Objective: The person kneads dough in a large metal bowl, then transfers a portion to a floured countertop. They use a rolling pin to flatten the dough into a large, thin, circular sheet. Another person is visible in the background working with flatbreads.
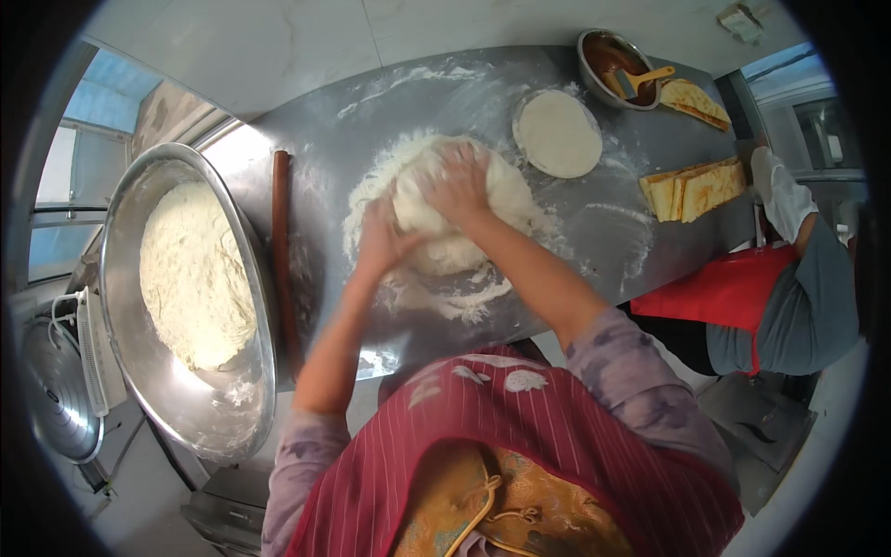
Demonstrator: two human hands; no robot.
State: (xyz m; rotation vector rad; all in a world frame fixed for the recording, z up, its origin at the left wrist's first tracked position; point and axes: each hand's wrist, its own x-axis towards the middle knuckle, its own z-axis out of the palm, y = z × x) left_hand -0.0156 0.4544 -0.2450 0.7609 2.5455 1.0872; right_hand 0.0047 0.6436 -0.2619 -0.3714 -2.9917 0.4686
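Observation:
A large soft mound of white dough (511, 188) rests on the steel table in a wide ring of loose flour (452, 301). My right hand (459, 181) lies on top of the dough, palm down, its blurred fingers spread. Against the dough's left side is my left hand (379, 240), thumb held away from the fingers, also blurred. Neither hand is closed around anything. Right of the mound, a flat round of dough (558, 134) lies on the table.
A wooden rolling pin (280, 230) lies left, beside a big steel basin (261, 327) holding more dough (195, 278). At right are a bowl of brown sauce (604, 52) with a yellow-handled brush (651, 75), a folded flatbread (696, 104), cut flatbread (696, 189) and a co-worker's gloved hand (783, 191).

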